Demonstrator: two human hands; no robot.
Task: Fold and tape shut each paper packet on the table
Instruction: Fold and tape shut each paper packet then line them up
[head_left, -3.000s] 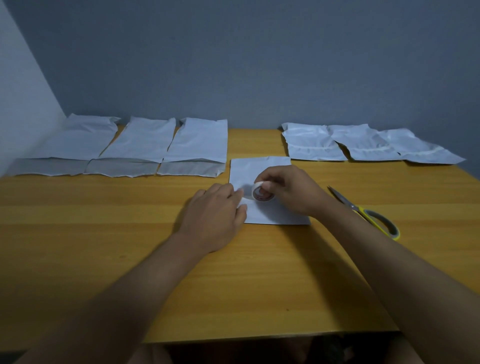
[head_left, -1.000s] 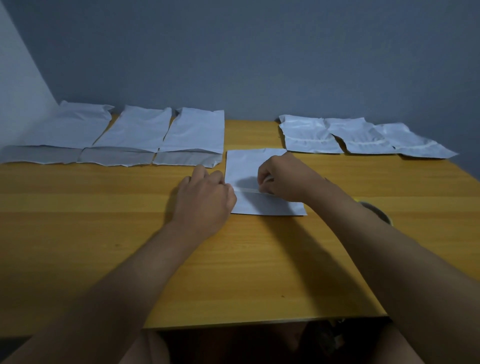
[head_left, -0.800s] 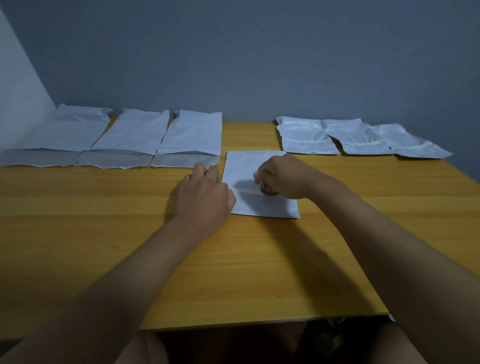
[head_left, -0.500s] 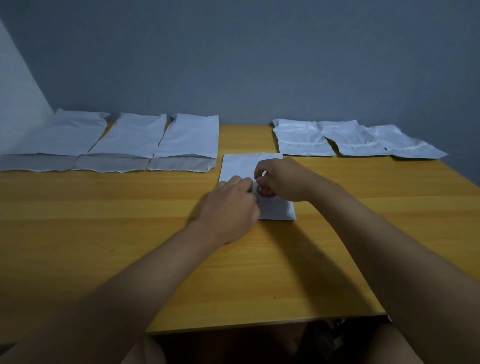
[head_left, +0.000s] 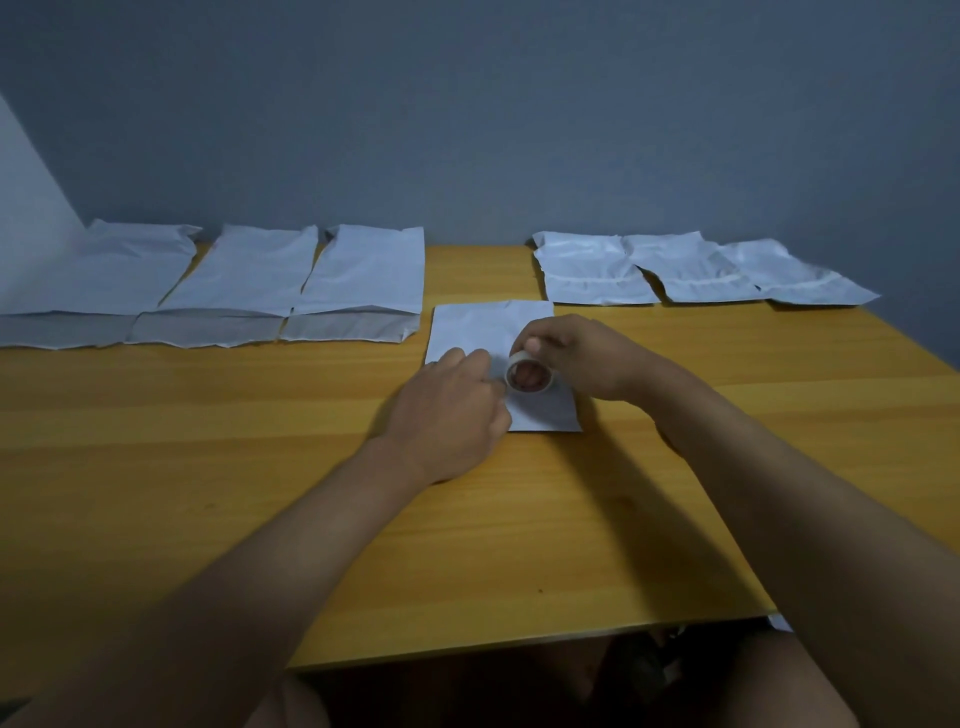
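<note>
Pale tape, a small roll (head_left: 529, 375) with a dark core, sits upright in my right hand (head_left: 582, 358); my thumb and fingers curl round its rim and hold it just above the packet. My left hand (head_left: 451, 410) has its fingertips drawn together right at the roll's left edge, seemingly pinching the loose tape end, though the end itself is too small to make out.

Under both hands lies the folded paper packet (head_left: 480, 330), flat on the wooden table (head_left: 260, 467), near the middle and a little toward the far side. I judge it very light and thin: it will slide or lift as soon as the tape tugs, so it wants pressing down with a flat finger on the fold, not picking up by a corner. It creases easily and could tear if the tape is pulled back off.

Farther out, three unfolded packets (head_left: 249, 280) lie in a row at the far left, their near flaps still open. Three crumpled, taped packets (head_left: 691, 270) lie at the far right, overlapping one another.
</note>
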